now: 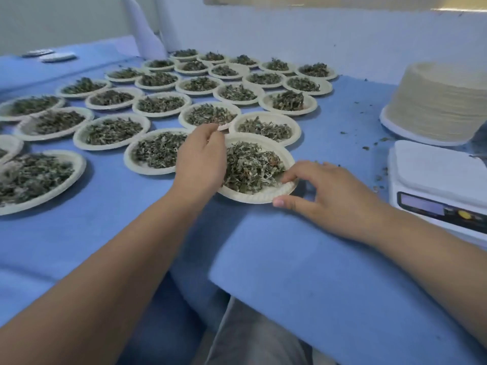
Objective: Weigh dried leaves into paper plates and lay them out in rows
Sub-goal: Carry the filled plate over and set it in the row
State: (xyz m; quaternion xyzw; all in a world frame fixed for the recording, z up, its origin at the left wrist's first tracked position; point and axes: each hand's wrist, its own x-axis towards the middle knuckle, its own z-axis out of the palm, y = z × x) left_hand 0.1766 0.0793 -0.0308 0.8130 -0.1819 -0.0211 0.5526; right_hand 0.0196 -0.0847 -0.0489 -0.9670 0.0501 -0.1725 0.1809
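Two hands hold one plate point(253, 198). Left hand point(201, 164) curls over its far rim, right hand point(329, 192) pinches the near rim (open cloth point(118, 219) nearer).

- No legible text, label, brand, number or sign anywhere in view.
- At 3 o'clock, on the front panel of the white scale point(434, 169): a dark display window point(420, 205), too blurred to give any digit.
- Just right of that window, still at 3 o'clock: a yellow button point(463, 214) among small dark markings, all too smeared to read.
- At 10 o'clock, on the blue cloth point(131, 219): two flat pale objects point(56, 57), too small and blurred to show any marking.
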